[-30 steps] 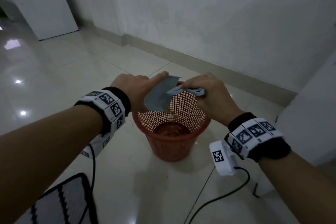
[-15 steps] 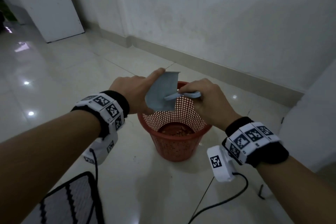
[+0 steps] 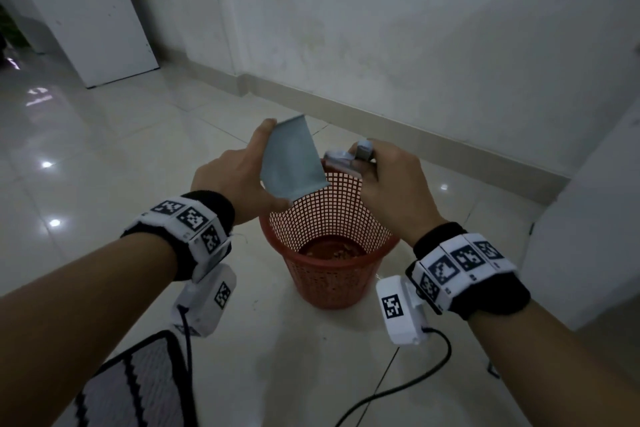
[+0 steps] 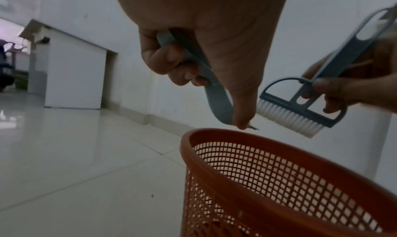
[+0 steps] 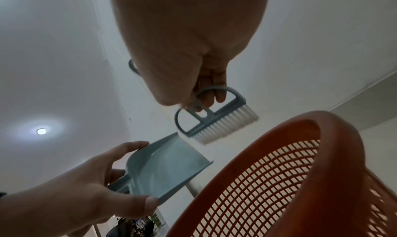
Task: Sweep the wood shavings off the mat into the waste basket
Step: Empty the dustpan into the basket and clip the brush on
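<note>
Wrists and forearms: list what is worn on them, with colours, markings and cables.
Both forearms are bare, no sleeves. The left wrist and right wrist each wear a black band topped by white blocks printed with black square-pattern tags. Under each wrist hangs a white camera box bearing one such tag, with a black cable trailing toward the floor.

An orange mesh waste basket point(image 3: 329, 246) stands upright on the floor, wood shavings point(image 3: 332, 251) lying at its bottom. The striped mat point(image 3: 135, 388) lies flat at its seven o'clock, apart from it.
</note>
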Motion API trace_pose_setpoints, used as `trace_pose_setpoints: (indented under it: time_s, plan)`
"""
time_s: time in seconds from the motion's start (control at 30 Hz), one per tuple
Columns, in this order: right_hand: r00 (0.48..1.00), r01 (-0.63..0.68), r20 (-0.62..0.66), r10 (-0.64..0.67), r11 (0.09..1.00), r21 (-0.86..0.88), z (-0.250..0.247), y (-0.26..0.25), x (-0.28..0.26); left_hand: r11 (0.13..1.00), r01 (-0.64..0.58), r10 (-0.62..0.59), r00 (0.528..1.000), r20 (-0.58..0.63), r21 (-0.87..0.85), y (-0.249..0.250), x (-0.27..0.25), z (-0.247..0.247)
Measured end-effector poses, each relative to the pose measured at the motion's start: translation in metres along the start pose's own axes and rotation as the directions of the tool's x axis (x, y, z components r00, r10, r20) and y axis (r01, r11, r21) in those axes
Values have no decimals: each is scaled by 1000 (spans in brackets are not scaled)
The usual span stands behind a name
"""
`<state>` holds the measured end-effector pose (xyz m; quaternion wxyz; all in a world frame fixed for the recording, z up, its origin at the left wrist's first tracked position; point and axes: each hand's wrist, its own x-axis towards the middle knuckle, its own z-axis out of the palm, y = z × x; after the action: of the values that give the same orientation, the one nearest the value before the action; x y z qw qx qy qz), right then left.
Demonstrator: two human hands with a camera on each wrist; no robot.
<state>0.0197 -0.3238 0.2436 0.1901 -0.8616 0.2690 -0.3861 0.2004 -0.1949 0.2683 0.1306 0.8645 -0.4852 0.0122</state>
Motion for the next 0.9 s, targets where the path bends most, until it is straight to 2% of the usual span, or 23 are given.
trace_pose_setpoints:
  time_s: [0.1, 0.17, 0.27, 0.4, 0.5, 0.6, 0.7, 0.8, 0.9]
  plan:
    - [978, -97, -179, 109, 992, 79, -3, -1, -2, 987, 31, -32, 999, -7, -159, 1, -8, 1]
    - [943, -202, -232, 239, 964, 173, -3, -4, 1, 980, 30, -25, 999, 26, -197, 6, -16, 4]
    - [887, -336, -211, 411, 887, 317, 1, -9, 5, 984, 37, -25, 997, 74, -177, 11, -26, 13]
    - [873, -379, -146, 465, 836, 398, 7, -21, -3, 966, 68, -52, 996, 70, -248, 17, -30, 22]
    - [901, -298, -213, 379, 895, 332, 6, -26, -10, 901, 112, -87, 993, 79, -419, 21, -31, 26]
    - [947, -117, -278, 164, 977, 177, 8, -23, -15, 769, 181, -109, 982, 152, -613, 28, -36, 30]
    - [981, 7, -194, 6, 998, 63, 12, -17, -23, 574, 260, -86, 962, 259, -776, 39, -45, 29]
    - [989, 50, -139, -46, 998, 29, 14, -15, -32, 419, 303, -43, 948, 315, -856, 44, -50, 25]
    - [990, 79, -123, -74, 996, 41, 15, -19, -39, 315, 326, -6, 940, 342, -891, 42, -53, 22]
